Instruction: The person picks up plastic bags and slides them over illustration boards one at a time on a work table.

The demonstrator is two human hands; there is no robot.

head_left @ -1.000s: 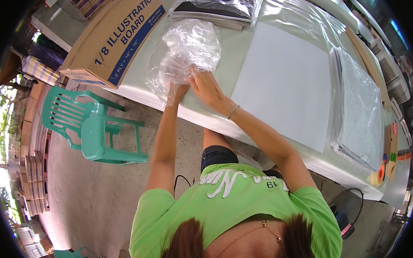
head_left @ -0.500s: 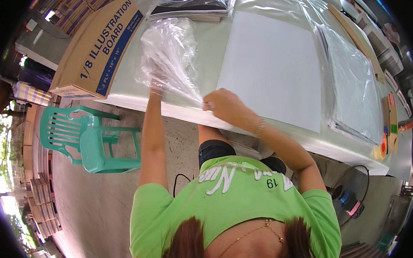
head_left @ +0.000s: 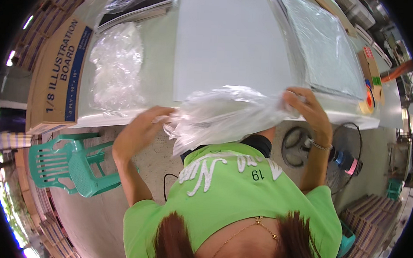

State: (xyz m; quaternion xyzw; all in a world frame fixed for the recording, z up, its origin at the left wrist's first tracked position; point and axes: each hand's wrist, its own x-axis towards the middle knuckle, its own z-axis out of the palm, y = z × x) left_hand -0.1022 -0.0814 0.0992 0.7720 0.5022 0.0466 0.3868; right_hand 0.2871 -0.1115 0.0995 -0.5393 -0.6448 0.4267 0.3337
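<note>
A clear plastic bag (head_left: 230,114) is stretched out in front of me, wrinkled and slightly blurred, over the table's near edge. My left hand (head_left: 142,128) is closed on its left end. Its other end is pinched by the fingers of my right hand (head_left: 313,110), near the table edge. Behind the bag lies a large white board (head_left: 233,42) on the table, its near edge partly hidden by the plastic. To the left rests a crumpled heap of clear plastic bags (head_left: 117,63), apart from both hands.
A brown carton (head_left: 56,76) stands at the table's left. Plastic-wrapped boards (head_left: 323,46) lie on the right, near a tape roll (head_left: 366,103) and a small box (head_left: 371,74). More wrapped sheets (head_left: 135,13) are far left. Below are a green chair (head_left: 87,170) and a fan (head_left: 346,158).
My left hand has left the plastic heap. A bag now spans between both hands, pulled towards me, and my right hand has moved right. The view has shifted, so the table appears further left.
</note>
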